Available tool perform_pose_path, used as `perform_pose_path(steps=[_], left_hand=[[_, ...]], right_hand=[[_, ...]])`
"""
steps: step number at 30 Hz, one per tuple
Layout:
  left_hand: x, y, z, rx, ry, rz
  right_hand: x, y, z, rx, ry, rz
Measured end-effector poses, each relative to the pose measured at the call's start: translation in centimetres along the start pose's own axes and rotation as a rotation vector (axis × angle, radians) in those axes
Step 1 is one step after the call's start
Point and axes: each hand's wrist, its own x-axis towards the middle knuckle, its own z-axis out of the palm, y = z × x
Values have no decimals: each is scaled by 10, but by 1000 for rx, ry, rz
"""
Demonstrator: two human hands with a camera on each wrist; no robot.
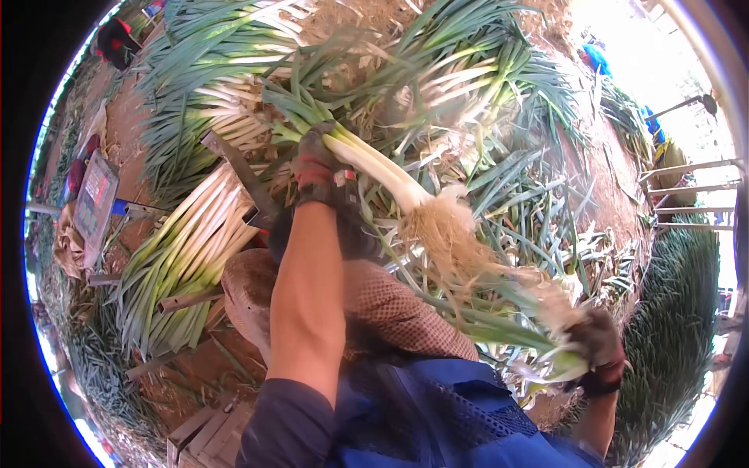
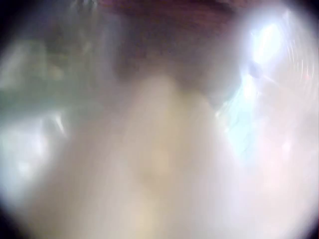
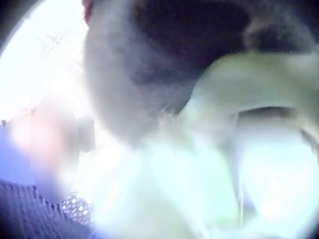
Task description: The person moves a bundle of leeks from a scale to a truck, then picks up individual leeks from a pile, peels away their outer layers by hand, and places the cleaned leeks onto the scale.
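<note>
My gloved left hand (image 1: pixel 318 160) grips a leek (image 1: pixel 382 173) around its upper stalk, where white turns to green. The leek lies aslant above my knee, its bushy tan roots (image 1: pixel 441 226) pointing to the lower right. At lower right, my gloved right hand (image 1: pixel 599 345) pinches the pale end of a leek leaf (image 1: pixel 519 335), whose green part trails back left. In the left wrist view, a pale stalk (image 2: pixel 159 159) shows blurred below the dark glove. Pale green leaf (image 3: pixel 239 82) curves beside the right glove in the right wrist view.
Bundled leeks (image 1: pixel 191 249) lie at left by a metal bracket (image 1: pixel 242 179). A scale display (image 1: pixel 97 207) stands farther left. More leek piles (image 1: pixel 460 70) lie ahead, with loose leaves (image 1: pixel 515 191) over the ground. Metal rails (image 1: pixel 694 191) are at far right, a wooden crate (image 1: pixel 207 433) at lower left.
</note>
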Motion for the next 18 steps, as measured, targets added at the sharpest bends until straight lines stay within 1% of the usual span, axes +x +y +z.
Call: perform_pose_path(steps=[1, 2, 3, 4, 5, 6, 7, 8, 9, 11, 12, 14, 15, 16, 18], left_hand=[[-3, 1, 3, 39, 21, 21], [-24, -5, 29, 56, 49, 34], [-26, -12, 38, 54, 61, 64], [-25, -18, 42, 47, 77, 102], [-29, -24, 42, 48, 98, 126], [-28, -25, 38, 25, 37, 52], [-30, -28, 40, 23, 59, 84], [-33, -34, 45, 21, 77, 116], [-34, -38, 51, 16, 93, 150], [-35, -40, 50, -17, 69, 136], [-36, -41, 48, -31, 61, 128], [-50, -43, 60, -42, 103, 185], [-60, -43, 66, -48, 125, 214], [-70, -42, 69, -45, 112, 223], [-64, -40, 60, -21, 111, 185]], right_hand=[[-6, 50, -17, -106, 132, 138], [-11, 99, -34, -192, 252, 287], [-7, 136, -41, -603, 274, 328], [4, 114, -32, -1022, 287, 353], [12, 96, -13, -973, 310, 359], [30, 153, -8, -774, 484, -44], [51, 121, 19, -441, 398, 40], [65, 52, 53, -283, 218, 123], [89, 41, 78, -69, 47, 54], [123, -7, 132, 58, -154, -151], [140, -29, 156, 114, -247, -192], [173, -63, 205, 265, -383, -218], [189, -76, 227, 345, -421, -209], [203, -87, 248, 430, -431, -188], [225, -98, 279, 591, -417, -135]])
